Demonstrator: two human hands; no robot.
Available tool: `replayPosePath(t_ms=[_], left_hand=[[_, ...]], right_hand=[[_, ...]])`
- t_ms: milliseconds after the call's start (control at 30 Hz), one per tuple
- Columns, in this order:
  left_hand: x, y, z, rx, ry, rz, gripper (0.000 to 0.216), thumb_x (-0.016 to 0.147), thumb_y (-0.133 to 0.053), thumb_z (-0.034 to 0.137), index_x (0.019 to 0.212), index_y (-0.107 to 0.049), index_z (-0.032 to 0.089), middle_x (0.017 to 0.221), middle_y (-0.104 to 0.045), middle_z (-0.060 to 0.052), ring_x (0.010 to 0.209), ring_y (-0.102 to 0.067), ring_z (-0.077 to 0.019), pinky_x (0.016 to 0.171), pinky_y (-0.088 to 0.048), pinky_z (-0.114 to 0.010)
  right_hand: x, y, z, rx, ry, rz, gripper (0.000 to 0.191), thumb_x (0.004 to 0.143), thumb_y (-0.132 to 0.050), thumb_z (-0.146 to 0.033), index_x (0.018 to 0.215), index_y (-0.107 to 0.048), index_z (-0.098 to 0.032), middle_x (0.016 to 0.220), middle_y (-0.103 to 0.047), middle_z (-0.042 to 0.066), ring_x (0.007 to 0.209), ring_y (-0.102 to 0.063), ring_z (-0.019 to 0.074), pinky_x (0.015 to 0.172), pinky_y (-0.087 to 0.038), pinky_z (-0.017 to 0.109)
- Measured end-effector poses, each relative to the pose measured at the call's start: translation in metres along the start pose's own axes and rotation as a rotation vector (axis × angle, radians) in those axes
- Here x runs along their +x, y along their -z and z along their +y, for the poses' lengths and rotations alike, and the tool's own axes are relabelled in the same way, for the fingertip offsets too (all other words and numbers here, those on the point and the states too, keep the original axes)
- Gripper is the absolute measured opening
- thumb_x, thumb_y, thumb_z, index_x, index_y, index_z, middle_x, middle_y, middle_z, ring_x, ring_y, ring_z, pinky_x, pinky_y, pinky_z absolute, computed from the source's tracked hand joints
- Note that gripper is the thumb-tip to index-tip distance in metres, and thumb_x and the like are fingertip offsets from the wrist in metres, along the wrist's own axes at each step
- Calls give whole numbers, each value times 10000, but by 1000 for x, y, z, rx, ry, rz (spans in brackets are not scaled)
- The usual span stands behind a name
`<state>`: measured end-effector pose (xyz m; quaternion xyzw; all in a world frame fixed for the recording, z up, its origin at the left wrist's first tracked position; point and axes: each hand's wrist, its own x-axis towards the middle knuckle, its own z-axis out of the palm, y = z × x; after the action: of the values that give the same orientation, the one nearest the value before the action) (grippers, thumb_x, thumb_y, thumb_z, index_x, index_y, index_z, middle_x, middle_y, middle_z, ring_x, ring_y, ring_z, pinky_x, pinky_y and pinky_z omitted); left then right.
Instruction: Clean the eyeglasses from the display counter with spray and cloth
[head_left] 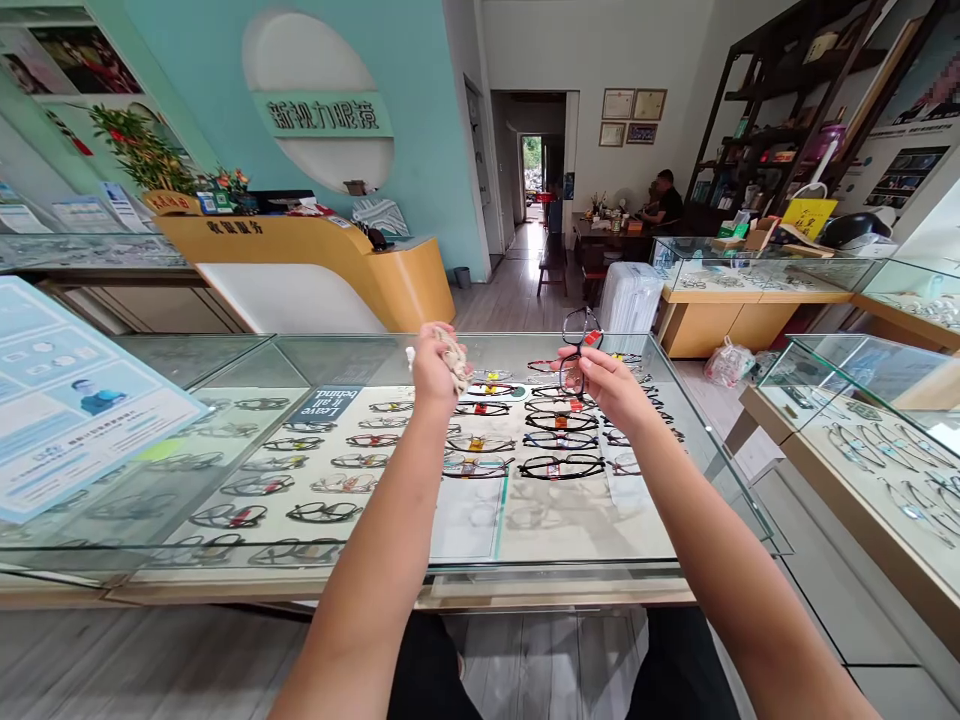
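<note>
My right hand point(604, 385) is closed round a pair of dark-framed glasses point(577, 335) with a red tag, held upright above the glass display counter point(465, 545). My left hand point(435, 368) is closed on a small beige cloth point(454, 360), a little to the left of the glasses and apart from them. Both arms reach out over the counter. Under the glass lie several rows of glasses frames point(559, 466) on a pale tray.
A blue printed sign point(67, 400) stands on the counter at the left. More glass showcases point(877, 440) stand to the right, and a yellow reception desk point(315, 255) is behind. A person point(664, 200) sits at a table far back. Dark shelving point(795, 110) fills the right wall.
</note>
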<state>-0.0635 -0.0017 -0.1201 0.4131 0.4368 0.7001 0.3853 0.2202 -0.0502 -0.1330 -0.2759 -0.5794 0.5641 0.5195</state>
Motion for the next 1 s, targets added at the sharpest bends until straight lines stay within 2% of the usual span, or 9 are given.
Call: replayPosePath(t_ms=[67, 167, 333, 433, 500, 633, 700, 867, 1000], left_hand=[[-17, -19, -4, -92, 83, -160, 260, 737, -624, 366, 946, -509, 263, 814, -541, 8, 609, -520, -148, 489, -378, -252], [-36, -36, -11, -75, 175, -309, 263, 730, -744, 329, 917, -589, 232, 764, -597, 24, 602, -552, -128, 545, -483, -252], [-46, -42, -20, -56, 173, -446, 529, 680, -994, 506, 987, -704, 187, 861, -716, -2, 739, -661, -146, 673, -545, -260], [-47, -44, -27, -84, 235, -467, 608, 662, -1025, 582, 987, -685, 197, 829, -734, 1, 725, -687, -165, 686, -559, -278], [-47, -45, -31, -137, 287, -450, 575, 698, -1022, 561, 979, -667, 206, 827, -745, 5, 723, -704, -169, 691, -574, -283], [-44, -48, -35, -289, 377, -356, 329, 877, -921, 379, 1033, -696, 197, 917, -792, -13, 787, -750, -158, 769, -620, -278], [-43, -48, -34, -329, 437, -329, 249, 946, -849, 352, 1064, -704, 189, 950, -808, -35, 825, -779, -177, 802, -643, -301], [-45, -47, -32, -313, 520, -448, 470, 942, -797, 659, 1046, -685, 215, 846, -787, -55, 821, -817, -279, 729, -667, -387], [-49, -46, -33, -274, 501, -516, 460, 888, -849, 626, 1005, -715, 202, 755, -767, -56, 707, -786, -267, 642, -638, -363]], right_hand=[[0, 0, 1, 4, 4, -7, 507, 879, -849, -650, 1209, -843, -265, 1185, -861, 82, 912, -722, 205, 894, -576, 365], [0, 0, 2, 12, 20, -11, 473, 905, -842, -625, 1217, -839, -270, 1180, -862, 74, 958, -735, 212, 931, -572, 366], [0, -1, 4, 0, 58, -6, 450, 919, -829, -633, 1196, -840, -278, 1184, -863, 64, 1211, -759, 278, 1161, -523, 438], [0, -1, 5, 4, 71, 7, 461, 914, -829, -647, 1198, -837, -284, 1198, -864, 58, 1286, -751, 297, 1241, -481, 470], [1, -1, 5, -2, 74, 25, 469, 907, -833, -656, 1196, -840, -286, 1184, -869, 59, 1291, -748, 300, 1277, -454, 482], [1, -3, 4, -2, 68, 39, 460, 905, -839, -651, 1184, -848, -285, 1156, -870, 62, 1278, -744, 295, 1291, -434, 478], [0, -4, 4, 19, 59, 30, 444, 901, -850, -638, 1170, -851, -285, 1153, -868, 58, 1264, -751, 287, 1278, -440, 467], [-1, -11, 8, 39, -5, -22, 494, 877, -871, -649, 1193, -846, -270, 1168, -866, 77, 1221, -759, 278, 1183, -515, 442], [-1, -12, 14, 21, -10, -79, 479, 914, -849, -628, 1223, -852, -262, 1177, -870, 76, 1197, -766, 268, 1166, -521, 418]])
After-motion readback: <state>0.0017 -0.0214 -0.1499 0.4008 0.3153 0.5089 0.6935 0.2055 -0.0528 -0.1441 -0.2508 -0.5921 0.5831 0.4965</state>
